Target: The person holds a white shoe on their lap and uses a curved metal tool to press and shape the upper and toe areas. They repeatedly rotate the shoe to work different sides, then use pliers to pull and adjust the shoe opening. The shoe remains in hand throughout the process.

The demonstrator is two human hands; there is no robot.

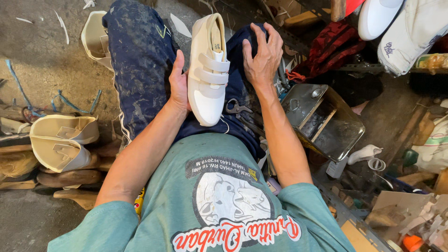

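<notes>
Left hand (178, 88) steadies a cream strapped shoe (208, 70); right hand (262, 56) rests open on the knee.

Even overhead light, sharp focus, dim corners (wide-angle edge stretch).

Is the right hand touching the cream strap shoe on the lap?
Apart. The head view shows the right hand resting on the dark trousers, with dark fabric visible between it and the cream strap shoe, which only the left hand holds.
</notes>
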